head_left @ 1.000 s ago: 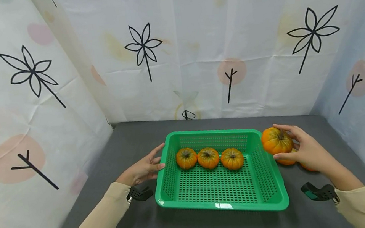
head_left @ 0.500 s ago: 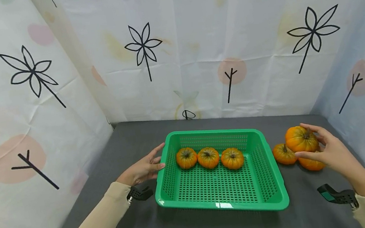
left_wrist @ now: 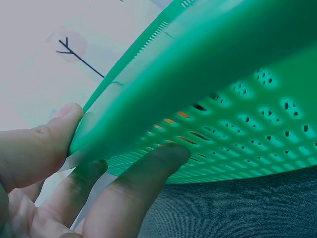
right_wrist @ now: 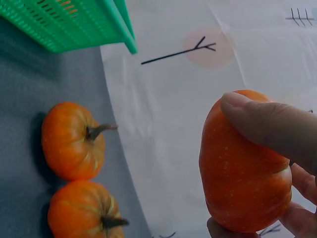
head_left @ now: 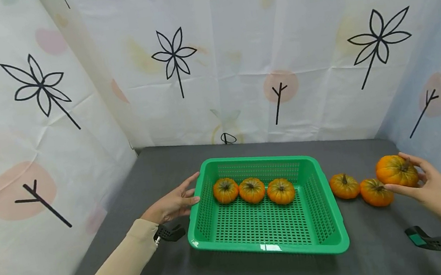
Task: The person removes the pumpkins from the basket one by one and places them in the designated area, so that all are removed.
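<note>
A green perforated plastic basket holds three small orange pumpkins: one on the left, one in the middle and one on the right. My left hand rests at its left side, fingers fairly straight; in the left wrist view the thumb touches the rim and a fingertip meets the holed wall. Above the table's right side, my right hand grips another small pumpkin between thumb and fingers. Beneath and left of it, two more pumpkins sit side by side.
A dark grey table carries everything. White printed fabric hangs behind and along both sides, close to my right hand. The basket's right wall stands near the two loose pumpkins.
My right hand has carried its pumpkin rightward, from beside the basket's right rim past the two loose pumpkins, which now show fully. My left hand and the basket stay put.
</note>
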Motion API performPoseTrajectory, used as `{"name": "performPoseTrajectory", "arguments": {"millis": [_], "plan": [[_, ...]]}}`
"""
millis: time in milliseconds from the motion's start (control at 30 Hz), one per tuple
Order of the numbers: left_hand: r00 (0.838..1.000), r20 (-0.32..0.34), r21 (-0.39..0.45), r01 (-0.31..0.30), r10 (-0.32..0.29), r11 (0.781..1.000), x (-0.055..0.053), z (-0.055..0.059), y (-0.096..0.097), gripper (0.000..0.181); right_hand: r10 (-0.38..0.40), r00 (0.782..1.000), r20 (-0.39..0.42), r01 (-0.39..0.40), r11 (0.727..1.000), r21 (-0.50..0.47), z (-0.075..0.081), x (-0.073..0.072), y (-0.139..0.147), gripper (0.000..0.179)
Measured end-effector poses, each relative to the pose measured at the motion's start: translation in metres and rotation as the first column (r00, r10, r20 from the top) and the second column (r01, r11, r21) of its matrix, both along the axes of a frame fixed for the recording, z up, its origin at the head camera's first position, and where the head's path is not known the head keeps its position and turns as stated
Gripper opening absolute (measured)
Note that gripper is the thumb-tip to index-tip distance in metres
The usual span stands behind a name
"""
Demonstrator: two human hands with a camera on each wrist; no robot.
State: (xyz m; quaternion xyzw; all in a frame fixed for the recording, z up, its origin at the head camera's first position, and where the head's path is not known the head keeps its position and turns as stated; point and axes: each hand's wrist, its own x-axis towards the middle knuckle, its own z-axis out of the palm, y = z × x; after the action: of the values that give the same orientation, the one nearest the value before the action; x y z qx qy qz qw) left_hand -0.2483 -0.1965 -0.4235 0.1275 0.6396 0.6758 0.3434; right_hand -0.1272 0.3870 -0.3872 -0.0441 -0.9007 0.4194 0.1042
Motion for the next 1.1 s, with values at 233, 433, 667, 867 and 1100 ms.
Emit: {"name": "performPoseTrajectory", "arguments": {"millis": [233,433,667,867,1100], "plan": [[1.0,0.002,-0.005,0.001,-0.001,1.0,-0.001,-0.001,-0.002,0.091,-0.129,0.991,0.03,0.128,0.992,0.015,-0.009,0.005,0.014,0.089],[1.0,-0.005,-0.004,0.007,-0.007,1.0,-0.002,0.002,-0.001,0.09,-0.208,0.974,0.089,0.204,0.978,0.052,-0.012,0.004,0.027,0.096],[1.0,-0.005,-0.002,0.01,-0.01,1.0,-0.002,0.001,-0.001,0.091,-0.234,0.965,0.118,0.225,0.971,0.087,-0.025,-0.001,0.041,0.1],[1.0,-0.015,0.0,0.014,-0.014,1.0,-0.001,0.001,0.0,0.091,-0.272,0.953,0.131,0.255,0.958,0.131,-0.059,-0.012,0.068,0.105],[1.0,-0.01,0.002,0.017,-0.017,1.0,-0.001,-0.001,-0.001,0.091,-0.254,0.958,0.133,0.254,0.967,0.017,-0.06,-0.007,0.062,0.097]]}}
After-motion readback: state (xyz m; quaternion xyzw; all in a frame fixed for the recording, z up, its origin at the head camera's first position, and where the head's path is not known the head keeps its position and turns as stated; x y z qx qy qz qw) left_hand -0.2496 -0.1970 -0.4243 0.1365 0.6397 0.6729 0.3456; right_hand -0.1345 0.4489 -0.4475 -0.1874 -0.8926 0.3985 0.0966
